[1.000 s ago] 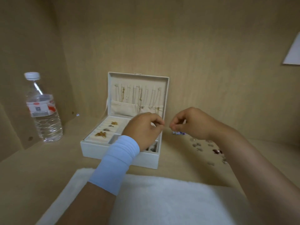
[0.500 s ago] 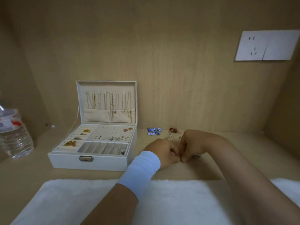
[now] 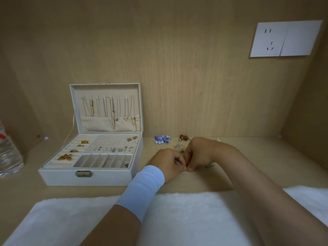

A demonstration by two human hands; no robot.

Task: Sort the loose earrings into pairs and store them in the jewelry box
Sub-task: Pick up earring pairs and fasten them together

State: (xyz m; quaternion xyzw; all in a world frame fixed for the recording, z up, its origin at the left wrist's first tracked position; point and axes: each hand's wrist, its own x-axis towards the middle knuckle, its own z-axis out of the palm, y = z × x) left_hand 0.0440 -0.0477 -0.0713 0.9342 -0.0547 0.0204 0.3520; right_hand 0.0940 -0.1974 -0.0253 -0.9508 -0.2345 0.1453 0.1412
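A white jewelry box (image 3: 85, 178) stands open at the left, with necklaces hanging in its lid and earrings and brooches in its trays. Loose earrings lie on the wooden shelf to its right: a blue cluster (image 3: 162, 139), a red pair (image 3: 183, 137) and small silver ones (image 3: 178, 146). My left hand (image 3: 167, 164), with a pale blue wristband, and my right hand (image 3: 198, 153) meet fingertip to fingertip just right of the box. Both have curled fingers that pinch something tiny between them; the item itself is hidden.
A water bottle (image 3: 8, 153) stands at the far left. A white fluffy cloth (image 3: 177, 219) covers the near edge of the shelf. A wall socket (image 3: 284, 39) sits on the back panel at upper right. Wooden side walls close in on both sides.
Both hands moved from in front of the box down and right to the shelf, and came together. The view swung right, bringing the socket into sight.
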